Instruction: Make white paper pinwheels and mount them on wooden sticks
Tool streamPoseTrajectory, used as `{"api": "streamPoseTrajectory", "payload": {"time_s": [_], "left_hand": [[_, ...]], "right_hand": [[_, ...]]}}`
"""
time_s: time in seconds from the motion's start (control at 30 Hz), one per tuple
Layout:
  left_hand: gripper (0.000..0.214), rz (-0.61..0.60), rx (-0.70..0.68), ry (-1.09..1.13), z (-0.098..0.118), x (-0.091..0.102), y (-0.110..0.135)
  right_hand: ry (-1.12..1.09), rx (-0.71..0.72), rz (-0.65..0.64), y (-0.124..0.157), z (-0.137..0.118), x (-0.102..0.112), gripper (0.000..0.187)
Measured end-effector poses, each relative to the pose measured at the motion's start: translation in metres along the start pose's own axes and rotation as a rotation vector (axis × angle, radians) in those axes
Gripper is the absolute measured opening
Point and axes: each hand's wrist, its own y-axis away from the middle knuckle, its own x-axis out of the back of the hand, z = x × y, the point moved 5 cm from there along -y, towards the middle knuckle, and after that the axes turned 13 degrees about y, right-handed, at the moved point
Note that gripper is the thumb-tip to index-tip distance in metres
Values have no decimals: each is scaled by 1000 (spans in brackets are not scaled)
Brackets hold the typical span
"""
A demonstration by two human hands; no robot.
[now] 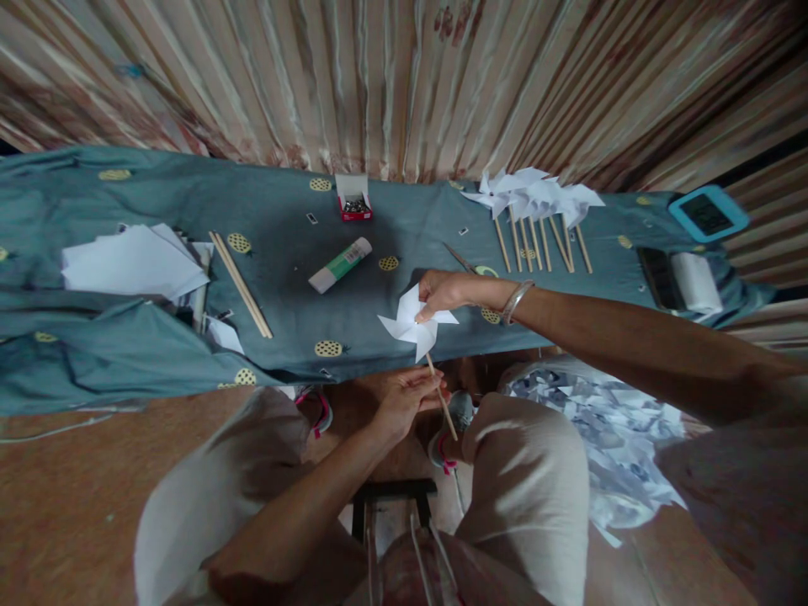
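Observation:
A white paper pinwheel (413,326) on a wooden stick (448,414) is held between my two hands at the table's front edge. My left hand (413,394) is closed around the stick below the paper blades. With its thumb at the pinwheel's centre, my right hand (438,293) pinches the paper from the upper right, and its other fingers are partly hidden behind a blade. Scissors (462,257) lie just beyond my right hand, their handles partly covered by the wrist. A glue stick (341,265) rests on the cloth to the left.
Finished pinwheels (536,198) lie in a row at the back right. A red box of metal pins (354,202), loose sticks (240,284) and stacked white paper (135,263) are on the cloth. A blue-framed timer (708,214) and a phone (660,278) sit far right. Below is a bag of paper scraps (606,446).

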Motion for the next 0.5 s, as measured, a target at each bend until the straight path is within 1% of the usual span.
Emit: {"api": "streamPoseTrajectory", "payload": {"time_s": [0.13,0.23,0.5], "left_hand": [[53,14,3,13,0,-1,0],[54,9,12,5,3,-2,2],[56,44,0,-76,16,2,12]], "right_hand": [[25,-24,-7,0,-1,1,14],[15,-15,-9,-1,-3,2,13],[16,-36,6,-3,-2,4,11]]}}
